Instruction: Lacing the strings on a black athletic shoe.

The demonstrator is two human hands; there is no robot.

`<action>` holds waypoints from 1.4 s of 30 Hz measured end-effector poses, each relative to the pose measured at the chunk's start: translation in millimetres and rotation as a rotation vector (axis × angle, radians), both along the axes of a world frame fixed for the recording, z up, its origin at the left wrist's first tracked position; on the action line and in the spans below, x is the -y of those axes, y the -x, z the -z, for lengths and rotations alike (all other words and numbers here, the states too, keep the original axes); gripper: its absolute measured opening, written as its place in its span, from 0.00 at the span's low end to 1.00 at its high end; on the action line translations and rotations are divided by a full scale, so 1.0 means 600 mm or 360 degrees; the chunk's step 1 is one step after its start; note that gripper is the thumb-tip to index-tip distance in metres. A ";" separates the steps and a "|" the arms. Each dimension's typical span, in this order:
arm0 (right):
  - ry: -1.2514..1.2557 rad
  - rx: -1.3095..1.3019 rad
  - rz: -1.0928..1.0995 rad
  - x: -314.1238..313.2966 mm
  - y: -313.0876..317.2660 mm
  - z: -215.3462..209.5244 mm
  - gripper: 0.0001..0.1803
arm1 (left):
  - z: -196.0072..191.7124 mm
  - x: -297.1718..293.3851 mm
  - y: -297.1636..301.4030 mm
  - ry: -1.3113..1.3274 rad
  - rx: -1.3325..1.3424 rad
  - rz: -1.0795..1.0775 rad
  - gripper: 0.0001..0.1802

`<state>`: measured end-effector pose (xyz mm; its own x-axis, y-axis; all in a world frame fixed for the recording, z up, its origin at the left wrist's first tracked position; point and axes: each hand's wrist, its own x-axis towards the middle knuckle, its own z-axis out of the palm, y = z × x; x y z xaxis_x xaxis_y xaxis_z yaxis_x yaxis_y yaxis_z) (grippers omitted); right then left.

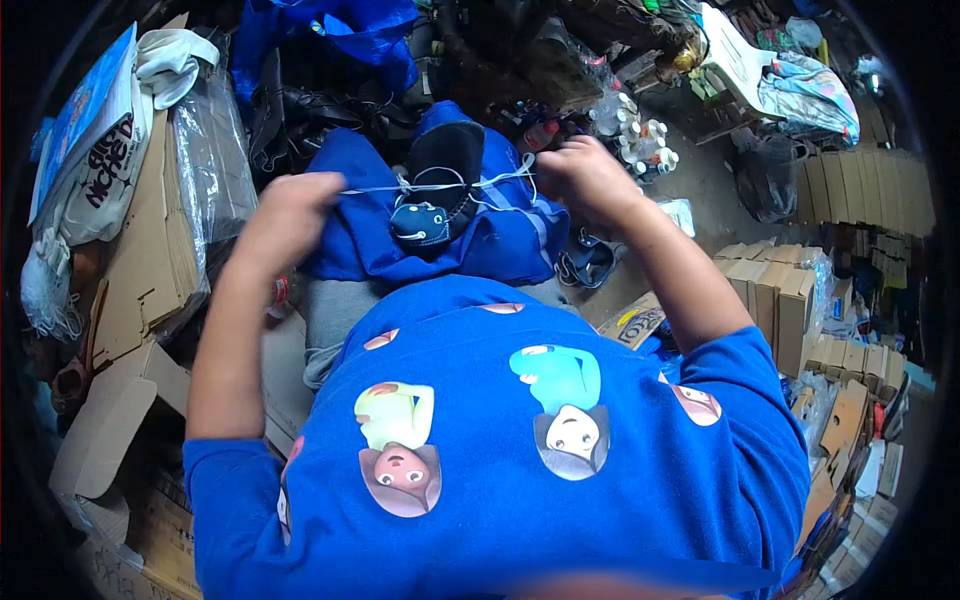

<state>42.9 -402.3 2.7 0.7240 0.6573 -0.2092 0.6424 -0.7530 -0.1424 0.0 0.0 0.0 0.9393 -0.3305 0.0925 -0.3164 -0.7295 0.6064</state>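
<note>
Across my lap lies a blue cloth (pixel 340 235), and on it sits a dark shoe (pixel 425 228) with pale stitching on its rounded near end. Its black upright back part (pixel 445 150) points away from me. A white cord (pixel 380 189) runs taut through the shoe to both sides, with a loose loop near its right end. My left hand (pixel 298 210) is closed around the cord's left end. On the other side, my right hand (pixel 585 178) is closed on the right end. Both hands are raised apart, clear of the shoe.
At left stand flattened cardboard (pixel 150 250) and a clear plastic bag (pixel 210 170). White-capped bottles (pixel 650 145) and a white plastic chair (pixel 735 55) are at far right. Stacked cardboard boxes (pixel 790 285) line the right. A dark strapped shoe (pixel 590 260) lies beside my right knee.
</note>
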 end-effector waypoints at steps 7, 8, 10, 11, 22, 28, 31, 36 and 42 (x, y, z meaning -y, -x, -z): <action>-0.2351 -0.1278 0.1087 -0.062 -0.007 -0.045 0.13 | -0.089 0.060 -0.020 0.1725 -0.0454 0.0208 0.04; -0.2511 -0.1311 0.0842 -0.102 -0.003 -0.049 0.13 | -0.096 0.096 -0.023 0.1864 -0.0400 0.0575 0.07; -0.2696 -0.1751 0.0405 -0.153 0.006 -0.048 0.14 | -0.115 0.165 0.004 0.2108 -0.0980 0.0909 0.11; -0.2715 -0.2013 0.0171 -0.163 0.014 -0.049 0.14 | -0.118 0.173 0.021 0.2026 -0.1409 0.0941 0.13; -0.0373 -0.0050 0.1697 0.426 0.113 0.075 0.18 | -0.183 -0.435 -0.042 -0.0318 0.0520 -0.1377 0.18; 0.0157 -0.0209 0.1741 0.427 0.119 0.082 0.24 | -0.123 -0.343 -0.011 -0.0861 0.0563 -0.1463 0.20; -0.1017 -0.0656 0.1268 0.201 0.082 0.077 0.31 | -0.078 0.017 -0.020 0.0206 0.0076 -0.0424 0.21; -0.1270 -0.1285 0.0796 -0.055 0.056 0.015 0.15 | -0.006 0.173 -0.001 0.0198 0.0118 0.0339 0.20; -0.1267 -0.1245 0.1034 -0.001 0.027 0.024 0.16 | -0.001 0.154 -0.022 0.0018 -0.0375 0.0167 0.09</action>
<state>26.9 -401.6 -11.9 0.8198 0.3715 -0.4358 -0.2646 -0.4290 -0.8637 13.2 -92.5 0.5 0.8960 -0.4273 -0.1209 -0.2388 -0.6931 0.6801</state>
